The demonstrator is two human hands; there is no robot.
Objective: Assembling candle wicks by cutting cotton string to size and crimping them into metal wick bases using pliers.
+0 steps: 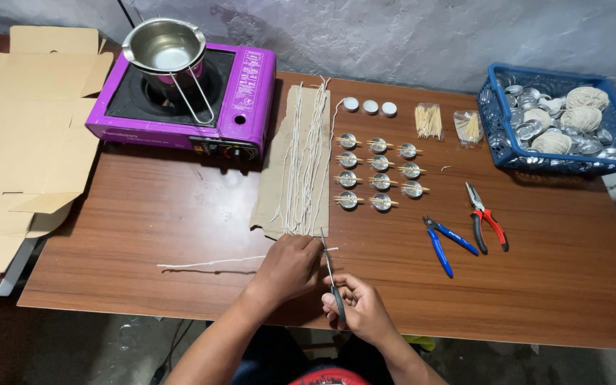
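My left hand (291,267) pinches a long white wick string (208,263) that lies across the wooden table (536,285) and trails off to the left. In my right hand (361,310) is a pair of scissors (331,274), blades pointing up at the string's right end, beside my left fingers. Just beyond my hands lies a cardboard strip (276,178) covered with several cut white wicks (306,157).
Small metal cups (379,171) with wicks held by sticks stand in rows. Blue-handled cutters (445,242) and red-handled pliers (486,217) lie right. A blue basket (493,128) holds cups and twine balls. A purple stove (247,107) carries a steel pot (165,46). Flat cardboard (16,142) lies left.
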